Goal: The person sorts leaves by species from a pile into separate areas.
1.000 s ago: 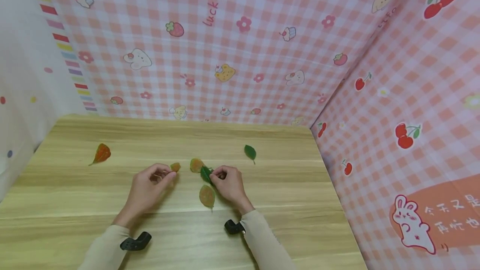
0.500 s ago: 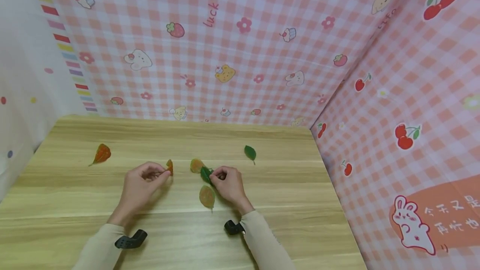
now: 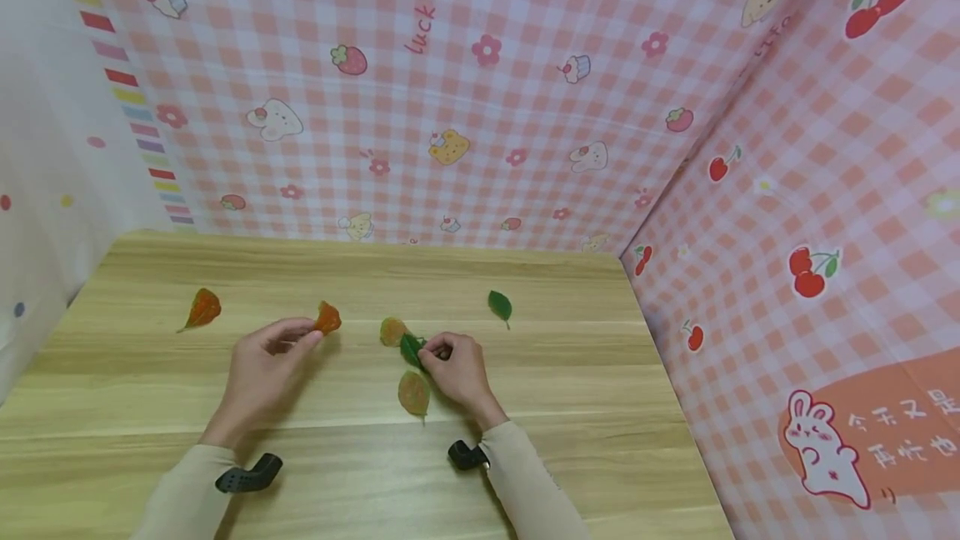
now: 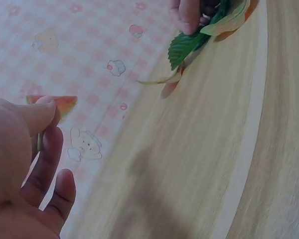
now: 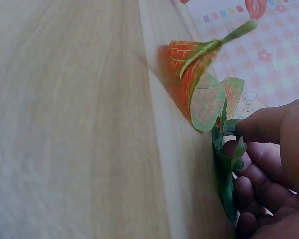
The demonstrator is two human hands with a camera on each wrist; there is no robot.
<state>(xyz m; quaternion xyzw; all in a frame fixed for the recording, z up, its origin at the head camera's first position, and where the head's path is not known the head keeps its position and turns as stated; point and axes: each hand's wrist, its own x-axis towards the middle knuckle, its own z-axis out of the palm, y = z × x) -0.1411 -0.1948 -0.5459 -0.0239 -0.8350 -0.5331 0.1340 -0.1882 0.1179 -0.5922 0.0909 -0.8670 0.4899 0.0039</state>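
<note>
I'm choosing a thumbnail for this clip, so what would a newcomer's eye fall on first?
Probably the pink checked backdrop, rising behind the wooden table. Next, likely the orange leaf pinched in the left hand, at left of center in the head view. Nearer the middle, the right hand pinches a green leaf beside two paler leaves.

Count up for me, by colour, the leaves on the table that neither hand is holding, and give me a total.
Orange-toned leaves: 3
Green leaf: 1
Total: 4 unheld leaves in sight
</note>
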